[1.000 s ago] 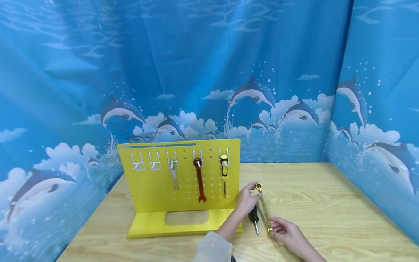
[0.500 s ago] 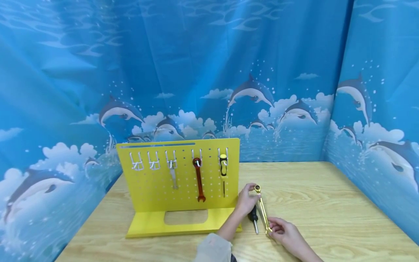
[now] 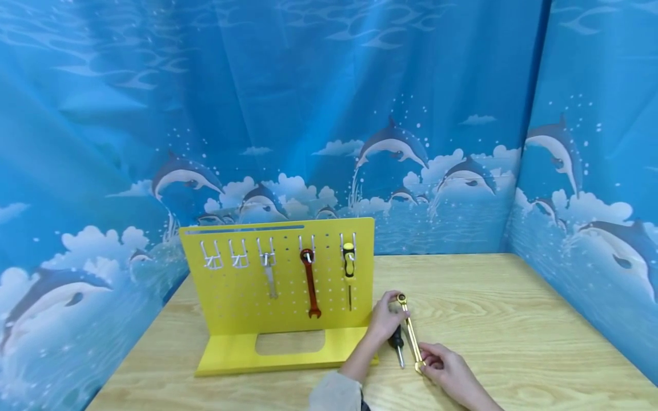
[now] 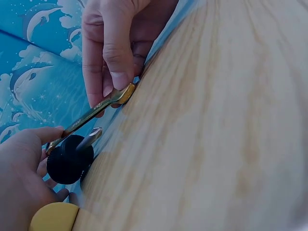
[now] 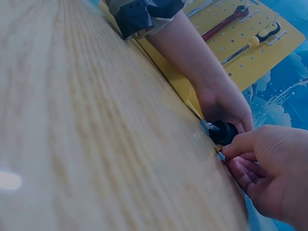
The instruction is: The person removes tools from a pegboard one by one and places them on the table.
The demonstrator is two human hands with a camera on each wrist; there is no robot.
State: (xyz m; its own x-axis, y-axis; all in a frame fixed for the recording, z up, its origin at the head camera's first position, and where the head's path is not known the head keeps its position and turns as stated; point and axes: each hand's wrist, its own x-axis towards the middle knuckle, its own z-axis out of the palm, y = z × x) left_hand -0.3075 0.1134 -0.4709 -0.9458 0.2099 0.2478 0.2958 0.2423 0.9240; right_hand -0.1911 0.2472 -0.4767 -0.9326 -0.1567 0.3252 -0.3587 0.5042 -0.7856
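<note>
A gold combination wrench (image 3: 413, 337) is held between both hands, its ring end away from the person. My left hand (image 3: 385, 318) pinches it near the ring. At the open-jawed end, the thumb and fingers of my right hand (image 3: 450, 368) grip it, as the left wrist view also shows with the right hand (image 4: 115, 43) above the left hand (image 4: 21, 166). A black-handled screwdriver (image 3: 396, 339) lies beside the wrench, its handle partly behind my left hand. In the right wrist view, the right hand (image 5: 274, 168) covers most of the wrench.
Left of the hands stands a yellow pegboard (image 3: 236, 302) on a wide base. From its hooks hang a red wrench (image 3: 311, 282), a silver tool (image 3: 269, 277) and a yellow-and-black screwdriver (image 3: 349, 262). Two hooks at left hold nothing. A dolphin-print curtain (image 3: 308, 103) surrounds the wooden table (image 3: 462, 297).
The wrench has dipped slightly, with both hands keeping their grip on its ends. The head view has shifted a little. The hung tools and the black screwdriver stay in place.
</note>
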